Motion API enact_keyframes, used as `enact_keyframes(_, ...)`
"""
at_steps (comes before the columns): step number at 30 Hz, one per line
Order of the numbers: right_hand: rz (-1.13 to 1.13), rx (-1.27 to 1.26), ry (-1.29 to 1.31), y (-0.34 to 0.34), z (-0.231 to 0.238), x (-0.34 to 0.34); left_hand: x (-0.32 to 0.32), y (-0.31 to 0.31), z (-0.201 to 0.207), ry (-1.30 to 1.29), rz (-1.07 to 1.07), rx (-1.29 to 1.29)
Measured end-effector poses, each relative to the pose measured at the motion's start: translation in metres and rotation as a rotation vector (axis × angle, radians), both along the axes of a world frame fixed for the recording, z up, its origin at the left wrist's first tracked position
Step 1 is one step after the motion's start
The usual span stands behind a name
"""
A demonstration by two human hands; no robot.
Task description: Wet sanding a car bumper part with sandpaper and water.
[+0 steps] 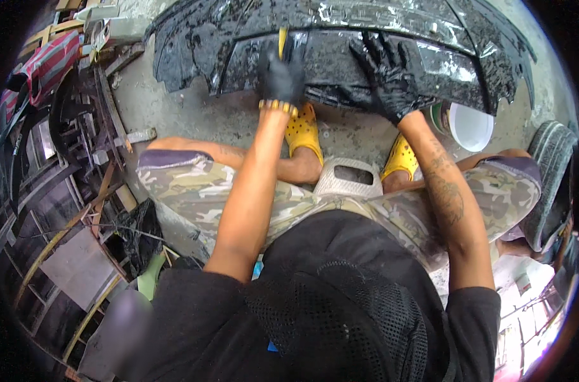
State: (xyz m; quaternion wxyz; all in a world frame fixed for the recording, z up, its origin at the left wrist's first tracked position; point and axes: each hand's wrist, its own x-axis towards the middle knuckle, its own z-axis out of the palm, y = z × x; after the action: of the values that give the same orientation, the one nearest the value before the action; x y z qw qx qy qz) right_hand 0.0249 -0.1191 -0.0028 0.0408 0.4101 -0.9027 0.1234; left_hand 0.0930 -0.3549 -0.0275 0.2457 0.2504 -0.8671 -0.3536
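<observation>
A large black car body panel (340, 57), bumper-like in shape, lies in front of me; its surface is wet and streaked. My left hand (281, 77), in a black glove, is closed on a thin yellow strip (282, 43) against the panel's near part. What kind of strip it is I cannot make out, since the glove hides most of it. Further right, my gloved right hand (388, 76) rests on the panel with its fingers spread and nothing in them. The glove glistens with water.
A white bucket (471, 126) stands beyond my right knee, close to the panel's near edge. Further right is a tire (547, 184). Wood strips, frames and scrap parts (66, 146) pile up on the left. I sit on a low pale stool (348, 175).
</observation>
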Motion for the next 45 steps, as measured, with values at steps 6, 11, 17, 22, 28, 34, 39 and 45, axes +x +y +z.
enact_keyframes(6, -0.005, -0.002, -0.022, 0.001, 0.001, 0.002, 0.011, 0.004, 0.02, -0.024, 0.015, -0.007)
enact_keyframes(11, 0.004, 0.038, -0.03, 0.0, 0.002, 0.001, 0.007, 0.002, 0.026, -0.204, 0.0, 0.107)
enact_keyframes(17, 0.018, 0.034, 0.015, 0.0, 0.007, 0.001, 0.001, 0.006, 0.026, 0.131, -0.046, 0.134)
enact_keyframes(22, 0.009, 0.059, -0.031, 0.0, 0.007, 0.0, 0.002, -0.002, 0.045, -0.262, 0.126, 0.082)
enact_keyframes(28, 0.006, 0.01, -0.045, 0.0, 0.003, 0.0, 0.006, -0.001, 0.045, -0.241, 0.111, 0.185)
enact_keyframes(34, -0.003, 0.13, -0.038, -0.001, 0.005, 0.0, 0.011, 0.003, 0.024, 0.008, -0.057, -0.066)
enact_keyframes(39, 0.02, 0.007, -0.042, 0.0, 0.006, 0.0, 0.009, -0.008, 0.015, -0.26, -0.035, 0.031)
enact_keyframes(45, 0.002, 0.051, 0.012, -0.001, 0.006, -0.002, 0.014, -0.002, 0.014, 0.083, -0.13, 0.174)
